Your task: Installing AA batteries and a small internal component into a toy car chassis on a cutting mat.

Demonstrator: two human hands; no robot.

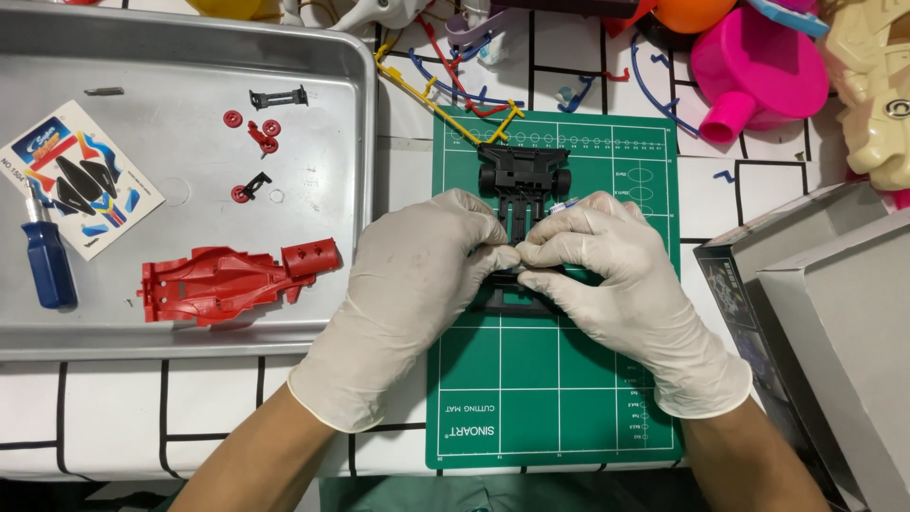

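- Both gloved hands meet over the green cutting mat (559, 398), which I take as my landmark; they pinch a black toy car chassis (523, 175) lying along the mat's upper middle.
- The left hand (412, 284) comes in from the mat's left edge, thumb and fingertips closed on the chassis's middle section.
- The right hand (616, 284) sits over the mat's centre-right, fingers likewise clamped on the same part, fingertips touching the left hand's.
- A small pale piece with a blue tip (563, 204) shows just above the right hand's fingers; it may be a tiny tool or part, I cannot tell which.
- The chassis's wheeled end points to the mat's far edge; its near end is hidden under the hands.
- Left of the mat lies a metal tray (190, 38) holding a red car body (227, 280), small red wheels (252, 128), a sticker sheet (81, 175) and a blue-handled screwdriver (47, 265).
- Beyond the mat's far edge are coloured plastic sprues (445, 81); further right of these, a pink toy (758, 66).
- Right of the mat stands a grey cardboard box (834, 303).
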